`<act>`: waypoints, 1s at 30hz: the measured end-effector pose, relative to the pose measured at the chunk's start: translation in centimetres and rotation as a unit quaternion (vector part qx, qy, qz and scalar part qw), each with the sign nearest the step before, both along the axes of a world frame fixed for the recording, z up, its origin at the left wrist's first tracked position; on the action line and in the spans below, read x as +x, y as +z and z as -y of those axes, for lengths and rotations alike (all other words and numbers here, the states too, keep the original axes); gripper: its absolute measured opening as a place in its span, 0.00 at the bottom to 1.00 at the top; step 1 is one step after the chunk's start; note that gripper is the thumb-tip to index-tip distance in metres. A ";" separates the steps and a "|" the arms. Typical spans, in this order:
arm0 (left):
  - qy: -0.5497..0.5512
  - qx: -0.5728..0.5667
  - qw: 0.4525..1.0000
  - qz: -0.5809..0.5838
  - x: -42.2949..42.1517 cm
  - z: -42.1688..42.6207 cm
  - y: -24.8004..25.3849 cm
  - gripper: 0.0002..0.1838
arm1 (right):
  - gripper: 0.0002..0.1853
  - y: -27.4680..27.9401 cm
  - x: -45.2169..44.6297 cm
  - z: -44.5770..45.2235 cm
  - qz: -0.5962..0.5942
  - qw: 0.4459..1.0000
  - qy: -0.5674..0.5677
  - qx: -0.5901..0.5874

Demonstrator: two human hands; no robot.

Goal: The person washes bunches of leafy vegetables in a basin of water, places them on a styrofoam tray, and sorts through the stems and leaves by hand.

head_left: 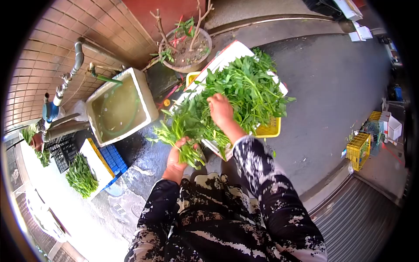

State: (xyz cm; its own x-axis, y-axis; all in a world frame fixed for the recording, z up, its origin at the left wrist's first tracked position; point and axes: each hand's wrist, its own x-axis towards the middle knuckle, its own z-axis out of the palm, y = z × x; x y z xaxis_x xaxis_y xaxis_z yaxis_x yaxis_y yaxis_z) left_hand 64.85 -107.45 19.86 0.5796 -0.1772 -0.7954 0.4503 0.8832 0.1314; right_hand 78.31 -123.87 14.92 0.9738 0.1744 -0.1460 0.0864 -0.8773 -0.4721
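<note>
My left hand (176,158) is wrapped round the stems of a bunch of leafy greens (176,130), with cut stem ends sticking out below the fist. Over the large pile of leafy greens (248,83) is my right hand (221,111), its fingers curled together. Whether a stem lies in those fingers is too small to tell. The pile covers most of a white foam board or lid (233,51), whose edges show at the top and right. Beneath it, part of a yellow crate (271,127) sticks out.
A white tub of water (94,102) with a green hose (109,80) stands at left, near wall pipes (78,56). A potted plant (187,67) is at the back. Lower left, more greens (82,177) lie on a white board by a blue crate (114,159). Yellow baskets (358,150) stand far right.
</note>
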 end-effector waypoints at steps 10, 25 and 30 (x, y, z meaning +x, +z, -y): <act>0.127 -0.023 0.991 0.035 -1.7 -0.5 -3.0 0.06 | 0.05 -0.5 -0.1 2.7 0.114 0.991 0.072 -0.009; -0.117 -0.048 0.991 0.037 2.5 5.2 -2.5 0.10 | 0.15 5.4 -2.1 11.5 -0.084 0.954 -0.256 0.131; -0.051 -0.008 0.998 0.038 3.9 7.3 -3.3 0.06 | 0.15 -0.7 1.9 14.8 0.016 0.944 -0.261 -0.204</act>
